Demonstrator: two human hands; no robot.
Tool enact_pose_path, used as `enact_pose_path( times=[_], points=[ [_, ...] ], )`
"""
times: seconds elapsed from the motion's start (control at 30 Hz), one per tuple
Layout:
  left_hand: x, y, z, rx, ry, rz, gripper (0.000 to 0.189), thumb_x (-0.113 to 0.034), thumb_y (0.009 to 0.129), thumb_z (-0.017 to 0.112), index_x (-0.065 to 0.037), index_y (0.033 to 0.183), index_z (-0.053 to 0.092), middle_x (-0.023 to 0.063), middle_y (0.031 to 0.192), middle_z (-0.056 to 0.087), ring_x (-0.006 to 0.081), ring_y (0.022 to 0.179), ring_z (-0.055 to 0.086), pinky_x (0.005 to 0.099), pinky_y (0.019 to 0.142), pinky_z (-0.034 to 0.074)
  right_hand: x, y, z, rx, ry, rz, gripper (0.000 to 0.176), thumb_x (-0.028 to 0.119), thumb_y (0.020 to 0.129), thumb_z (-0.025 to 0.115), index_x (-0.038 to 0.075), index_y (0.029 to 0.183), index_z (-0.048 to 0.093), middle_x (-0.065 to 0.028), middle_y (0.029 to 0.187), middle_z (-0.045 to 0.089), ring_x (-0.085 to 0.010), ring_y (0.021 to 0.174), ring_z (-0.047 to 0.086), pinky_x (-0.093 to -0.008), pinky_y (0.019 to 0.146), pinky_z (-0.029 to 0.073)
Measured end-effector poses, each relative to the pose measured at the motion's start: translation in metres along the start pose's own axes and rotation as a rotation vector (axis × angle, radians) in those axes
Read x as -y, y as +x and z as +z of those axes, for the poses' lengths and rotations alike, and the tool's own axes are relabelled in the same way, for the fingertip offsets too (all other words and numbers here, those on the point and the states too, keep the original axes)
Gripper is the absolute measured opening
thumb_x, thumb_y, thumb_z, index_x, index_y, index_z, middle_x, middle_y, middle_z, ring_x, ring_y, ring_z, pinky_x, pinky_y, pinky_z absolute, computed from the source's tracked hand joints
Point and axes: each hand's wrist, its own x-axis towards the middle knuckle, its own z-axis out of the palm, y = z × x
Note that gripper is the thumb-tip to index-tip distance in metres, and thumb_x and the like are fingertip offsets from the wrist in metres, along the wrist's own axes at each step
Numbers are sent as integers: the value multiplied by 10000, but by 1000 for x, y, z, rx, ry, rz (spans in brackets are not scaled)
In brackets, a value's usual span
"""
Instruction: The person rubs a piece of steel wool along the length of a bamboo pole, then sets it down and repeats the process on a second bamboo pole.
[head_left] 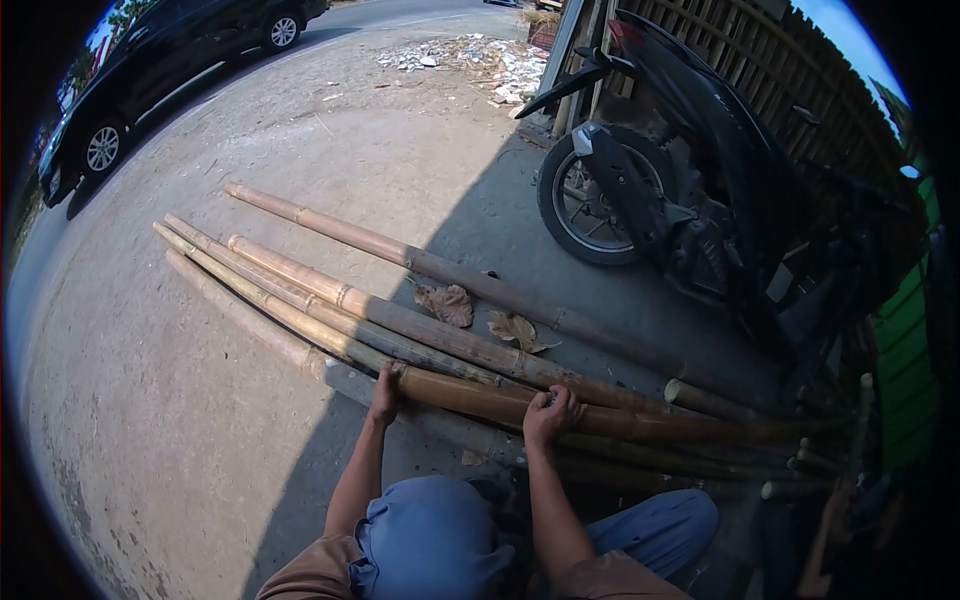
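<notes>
My left hand [387,392] is closed around the near-left end of a thick brown bamboo pole [465,394], which runs to the right in front of my knees. Farther along the same pole, my right hand [553,414] rests against it with fingers curled. A small dark object [550,399] shows at those fingers, too small to name. Just beyond lie more bamboo poles [340,294], long and roughly parallel on the ground. One darker pole [330,224] lies apart from them, farther out.
A black motorcycle [700,190] stands at the right by a slatted fence [735,60]. Dry leaves [446,304] lie between the poles. More pole ends [690,396] lie at the lower right. A dark car [170,70] is on the road, and white rubble [490,65] lies at the back.
</notes>
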Motion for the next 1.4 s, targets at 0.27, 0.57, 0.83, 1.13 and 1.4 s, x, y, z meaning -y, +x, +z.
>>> enact_pose_path(
  times=[0.27,0.57,0.83,1.13,1.4],
  points=[
    [2,-5,-13,-86,64,-7,411,-477,1055,573,-86,1159,645,50,1016,669,177,884,655,337,757,548,217,-89,73,598,436,-291,207,171,929,608,101,1122,634,-127,1177,637,-350,1215,590,-630,1225,292],
    [-24,-14,22,-322,394,-175,488,-499,1020,585,-29,1079,704,107,865,672,210,667,650,357,542,533,-19,12,-11,58,5,-7,214,144,830,631,83,1035,649,-140,1033,654,-391,1086,616,-620,1219,326],
    [-3,1,16,-376,278,-165,482,-469,995,605,-11,1110,702,134,941,693,237,774,691,404,589,586,-8,13,1,42,-86,24,181,177,852,638,93,1012,656,-133,1037,657,-392,1089,621,-617,1200,350],
    [0,1,-12,-159,881,267,353,-300,1028,575,20,1059,720,135,1029,721,234,965,654,384,897,515,201,-87,64,589,364,-306,192,174,885,626,112,1066,639,-117,1153,643,-343,1180,601,-614,1214,338],
    [-34,1,36,-308,417,-319,567,-517,1026,549,-3,1221,691,140,1022,696,271,753,686,398,588,575,-48,27,-18,65,-97,-55,184,156,850,632,100,1024,658,-103,1056,659,-362,1096,630,-627,1208,335]
  ],
)
